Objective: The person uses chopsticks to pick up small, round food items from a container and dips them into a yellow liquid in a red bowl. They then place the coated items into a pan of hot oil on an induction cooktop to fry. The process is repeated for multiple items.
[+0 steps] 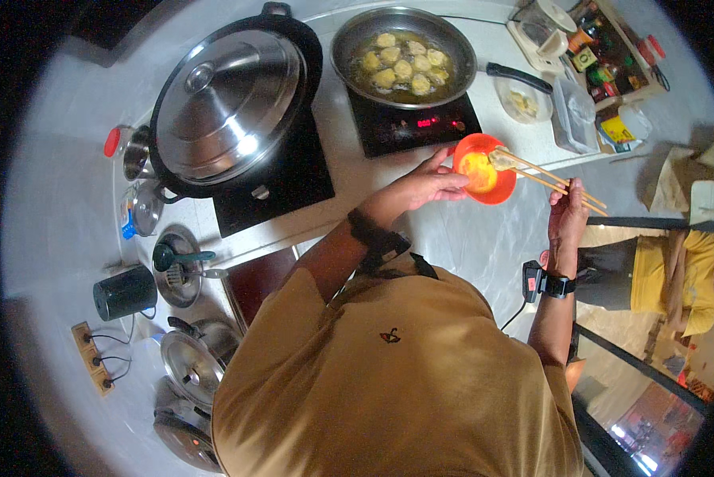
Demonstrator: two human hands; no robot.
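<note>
An orange-red bowl (503,192) is held tilted in my left hand (431,183), with yellow liquid, seemingly beaten egg (475,170), inside. My right hand (567,208) grips a pair of wooden chopsticks (548,174). Their tips pinch a pale, lumpy piece of food (501,159) at the bowl's right rim. Beyond the bowl, a frying pan (463,71) stands on a black induction cooker (387,134) with a lit red display. Several yellowish round pieces (402,69) lie in oil in the pan, whose black handle (518,77) points right.
A large wok with a domed steel lid (214,131) occupies the left cooktop (273,197). Right of the pan are a clear bowl (527,110) with food remnants, a plastic container (571,122) and a condiment rack (610,59). Another person (649,277) stands at the right, beyond a doorway.
</note>
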